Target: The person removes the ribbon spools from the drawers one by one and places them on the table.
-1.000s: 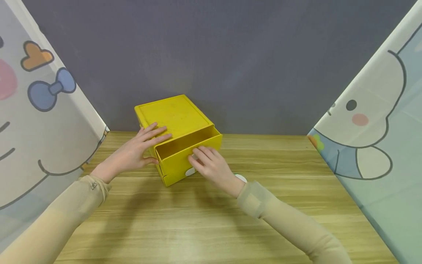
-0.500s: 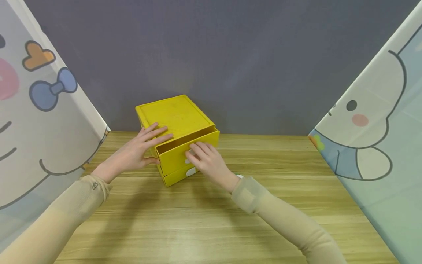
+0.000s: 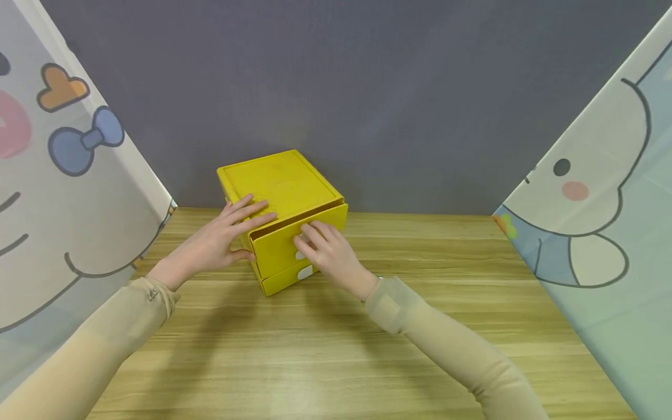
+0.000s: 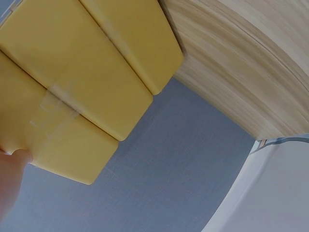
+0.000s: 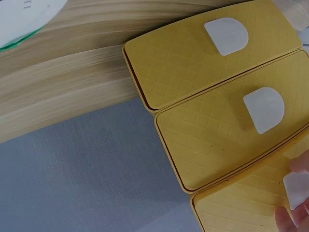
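Note:
A yellow drawer cabinet (image 3: 280, 181) stands on the wooden table, its three stacked drawers each with a white handle. The top drawer (image 3: 275, 251) sticks out a little, leaving a narrow dark gap under the cabinet's top. My left hand (image 3: 212, 242) rests on the cabinet's near left edge, fingers spread over the top and thumb down the side. In the left wrist view only its thumb (image 4: 17, 162) shows, against the yellow side. At the top drawer's front, my right hand (image 3: 336, 256) pinches the white handle (image 5: 295, 188); the lower two drawers are shut.
A white round thing with a green rim (image 5: 26, 17) lies on the table right of the cabinet, mostly hidden behind my right wrist in the head view. A grey wall (image 3: 420, 105) stands behind, with cartoon-printed panels (image 3: 577, 233) on both sides.
The top drawer has slid inward, from well out to only slightly out, and my right hand has moved back with it. My left hand has stayed on the cabinet.

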A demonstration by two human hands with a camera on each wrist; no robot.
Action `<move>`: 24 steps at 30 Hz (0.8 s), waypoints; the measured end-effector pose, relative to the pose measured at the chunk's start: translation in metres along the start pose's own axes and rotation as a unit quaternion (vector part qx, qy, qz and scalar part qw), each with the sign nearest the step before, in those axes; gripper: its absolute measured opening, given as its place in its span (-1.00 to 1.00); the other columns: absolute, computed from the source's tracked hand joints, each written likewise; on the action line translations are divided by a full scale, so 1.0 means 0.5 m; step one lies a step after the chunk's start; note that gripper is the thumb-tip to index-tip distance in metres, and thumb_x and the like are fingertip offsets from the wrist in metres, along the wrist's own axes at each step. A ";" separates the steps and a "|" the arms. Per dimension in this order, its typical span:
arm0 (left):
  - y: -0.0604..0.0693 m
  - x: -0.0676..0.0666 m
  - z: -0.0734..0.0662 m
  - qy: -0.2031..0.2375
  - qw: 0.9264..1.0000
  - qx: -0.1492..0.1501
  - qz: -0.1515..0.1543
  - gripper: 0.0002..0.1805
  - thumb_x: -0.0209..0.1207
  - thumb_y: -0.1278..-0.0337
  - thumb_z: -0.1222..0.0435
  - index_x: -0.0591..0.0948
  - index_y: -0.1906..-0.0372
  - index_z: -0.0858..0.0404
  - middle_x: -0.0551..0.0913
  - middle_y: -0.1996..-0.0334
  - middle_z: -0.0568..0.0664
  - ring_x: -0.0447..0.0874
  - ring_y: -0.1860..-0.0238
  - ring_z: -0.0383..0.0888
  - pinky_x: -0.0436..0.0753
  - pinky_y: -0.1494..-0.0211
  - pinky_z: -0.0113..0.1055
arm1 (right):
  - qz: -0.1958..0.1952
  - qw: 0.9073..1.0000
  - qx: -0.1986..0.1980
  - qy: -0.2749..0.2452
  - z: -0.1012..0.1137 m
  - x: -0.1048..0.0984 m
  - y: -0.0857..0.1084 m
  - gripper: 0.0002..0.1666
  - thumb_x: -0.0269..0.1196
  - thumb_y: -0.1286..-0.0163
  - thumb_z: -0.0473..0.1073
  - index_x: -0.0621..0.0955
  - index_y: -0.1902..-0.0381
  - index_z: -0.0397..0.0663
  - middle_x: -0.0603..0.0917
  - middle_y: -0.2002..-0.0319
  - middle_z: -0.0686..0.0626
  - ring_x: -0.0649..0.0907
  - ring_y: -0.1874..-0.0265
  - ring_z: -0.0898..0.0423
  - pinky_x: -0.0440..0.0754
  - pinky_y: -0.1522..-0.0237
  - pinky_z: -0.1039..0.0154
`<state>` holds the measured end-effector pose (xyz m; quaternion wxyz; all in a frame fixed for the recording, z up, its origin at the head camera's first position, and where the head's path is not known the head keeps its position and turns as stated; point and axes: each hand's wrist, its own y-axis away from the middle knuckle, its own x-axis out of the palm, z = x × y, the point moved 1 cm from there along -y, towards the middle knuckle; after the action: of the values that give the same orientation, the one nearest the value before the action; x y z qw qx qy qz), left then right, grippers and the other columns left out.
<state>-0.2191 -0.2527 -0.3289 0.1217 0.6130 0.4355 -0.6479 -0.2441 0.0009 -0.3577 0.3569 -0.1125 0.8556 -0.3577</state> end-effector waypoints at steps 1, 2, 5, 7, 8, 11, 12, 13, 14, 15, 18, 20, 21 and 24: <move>-0.001 0.000 0.000 -0.001 1.000 0.000 0.000 0.08 0.51 0.34 0.35 0.26 -0.44 -0.03 0.18 -0.47 0.16 -0.05 -0.51 0.25 0.11 -0.33 0.50 | 0.001 1.000 0.001 0.000 -0.001 0.001 0.000 -0.81 0.30 -0.27 -0.29 0.63 0.14 -0.03 0.64 0.08 -0.07 0.61 0.07 -0.01 0.68 0.05 0.23; -0.001 0.000 0.000 -0.002 1.000 0.000 0.000 0.08 0.51 0.34 0.35 0.26 -0.44 -0.03 0.18 -0.47 0.16 -0.05 -0.51 0.25 0.11 -0.33 0.50 | 0.003 1.000 0.002 -0.001 -0.001 0.002 0.000 -0.80 0.30 -0.27 -0.29 0.63 0.14 -0.02 0.64 0.07 -0.07 0.61 0.06 -0.02 0.68 0.05 0.23; -0.002 0.001 -0.001 -0.006 1.000 0.000 0.001 0.08 0.52 0.34 0.34 0.25 -0.45 -0.04 0.18 -0.47 0.16 -0.04 -0.51 0.24 0.11 -0.33 0.50 | 0.005 1.000 0.002 -0.003 -0.002 0.009 0.000 -0.79 0.29 -0.28 -0.30 0.63 0.13 -0.03 0.63 0.06 -0.08 0.61 0.05 -0.03 0.68 0.04 0.23; -0.002 0.001 -0.002 -0.008 1.000 0.001 0.001 0.09 0.52 0.35 0.34 0.25 -0.45 -0.04 0.19 -0.46 0.16 -0.03 -0.51 0.24 0.12 -0.33 0.49 | 0.004 1.000 0.002 -0.002 -0.003 0.013 0.000 -0.79 0.29 -0.28 -0.30 0.63 0.12 -0.03 0.63 0.06 -0.08 0.60 0.05 -0.03 0.68 0.04 0.24; -0.003 0.001 -0.002 -0.009 1.000 0.001 0.000 0.08 0.52 0.35 0.34 0.26 -0.44 -0.04 0.19 -0.46 0.16 -0.02 -0.51 0.24 0.12 -0.33 0.49 | 0.004 1.000 0.001 0.000 -0.003 0.015 0.000 -0.80 0.28 -0.28 -0.30 0.62 0.12 -0.03 0.63 0.06 -0.08 0.60 0.04 -0.02 0.67 0.04 0.24; -0.002 0.000 -0.003 -0.013 1.000 0.005 -0.003 0.08 0.52 0.36 0.34 0.27 -0.44 -0.02 0.21 -0.45 0.17 0.01 -0.49 0.25 0.14 -0.32 0.49 | 0.003 1.000 -0.001 0.003 -0.004 0.017 -0.003 -0.79 0.28 -0.28 -0.31 0.62 0.12 -0.03 0.62 0.06 -0.08 0.60 0.04 -0.03 0.67 0.02 0.24; -0.002 -0.001 -0.004 -0.015 1.000 0.007 -0.004 0.07 0.52 0.36 0.34 0.27 -0.43 -0.02 0.21 -0.45 0.17 0.02 -0.49 0.26 0.15 -0.32 0.48 | 0.003 1.000 -0.001 0.005 -0.004 0.017 -0.005 -0.79 0.28 -0.28 -0.32 0.62 0.12 -0.03 0.62 0.06 -0.08 0.60 0.04 -0.03 0.67 0.02 0.24; -0.003 -0.001 -0.004 -0.015 1.000 0.008 -0.004 0.07 0.52 0.35 0.33 0.27 -0.43 -0.02 0.21 -0.45 0.17 0.02 -0.49 0.26 0.15 -0.32 0.48 | 0.004 1.000 -0.001 0.006 -0.004 0.018 -0.006 -0.79 0.28 -0.28 -0.32 0.62 0.13 -0.03 0.62 0.06 -0.08 0.60 0.04 -0.03 0.67 0.02 0.24; -0.003 -0.001 -0.004 -0.016 1.000 0.008 -0.004 0.07 0.52 0.35 0.33 0.27 -0.43 -0.02 0.21 -0.45 0.17 0.02 -0.49 0.25 0.15 -0.32 0.49 | 0.006 1.000 -0.001 0.007 -0.005 0.019 -0.007 -0.79 0.27 -0.29 -0.33 0.61 0.13 -0.03 0.62 0.06 -0.08 0.60 0.04 -0.03 0.67 0.01 0.24; -0.003 -0.001 -0.004 -0.017 1.000 0.009 -0.004 0.07 0.52 0.34 0.33 0.27 -0.44 -0.02 0.21 -0.45 0.17 0.02 -0.49 0.25 0.15 -0.32 0.49 | 0.008 1.000 0.000 0.008 -0.005 0.020 -0.008 -0.80 0.26 -0.29 -0.33 0.61 0.13 -0.03 0.62 0.06 -0.08 0.60 0.05 -0.03 0.67 0.01 0.24; -0.003 0.000 -0.004 -0.017 1.000 0.008 -0.003 0.07 0.51 0.33 0.32 0.26 -0.44 -0.03 0.20 -0.46 0.16 0.00 -0.50 0.24 0.15 -0.33 0.48 | 0.013 1.000 0.002 0.009 -0.006 0.023 -0.010 -0.81 0.24 -0.31 -0.34 0.61 0.13 -0.03 0.62 0.06 -0.07 0.60 0.05 -0.02 0.67 0.02 0.25; -0.003 0.000 -0.003 -0.017 1.000 0.008 -0.002 0.07 0.51 0.33 0.32 0.25 -0.44 -0.03 0.20 -0.46 0.16 0.00 -0.50 0.23 0.14 -0.33 0.48 | 0.015 1.000 0.002 0.008 -0.006 0.025 -0.010 -0.81 0.23 -0.32 -0.34 0.61 0.13 -0.03 0.61 0.07 -0.07 0.59 0.06 -0.02 0.67 0.02 0.25; -0.003 0.000 -0.003 -0.017 1.000 0.008 -0.002 0.07 0.51 0.33 0.32 0.25 -0.44 -0.03 0.19 -0.46 0.16 0.00 -0.50 0.23 0.14 -0.33 0.48 | 0.014 1.000 0.002 0.007 -0.007 0.026 -0.010 -0.81 0.23 -0.32 -0.34 0.61 0.13 -0.03 0.62 0.07 -0.07 0.59 0.06 -0.02 0.67 0.02 0.26; -0.003 -0.001 -0.004 -0.022 1.000 0.008 0.001 0.07 0.51 0.32 0.31 0.25 -0.45 -0.03 0.19 -0.47 0.15 0.01 -0.50 0.23 0.15 -0.34 0.46 | 0.013 1.000 0.002 0.006 -0.007 0.029 -0.010 -0.81 0.23 -0.32 -0.34 0.62 0.13 -0.03 0.62 0.08 -0.07 0.60 0.06 -0.02 0.67 0.02 0.26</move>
<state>-0.2185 -0.2508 -0.3276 0.1265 0.6000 0.4268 -0.6647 -0.2574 -0.0074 -0.3603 0.3565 -0.0991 0.8584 -0.3554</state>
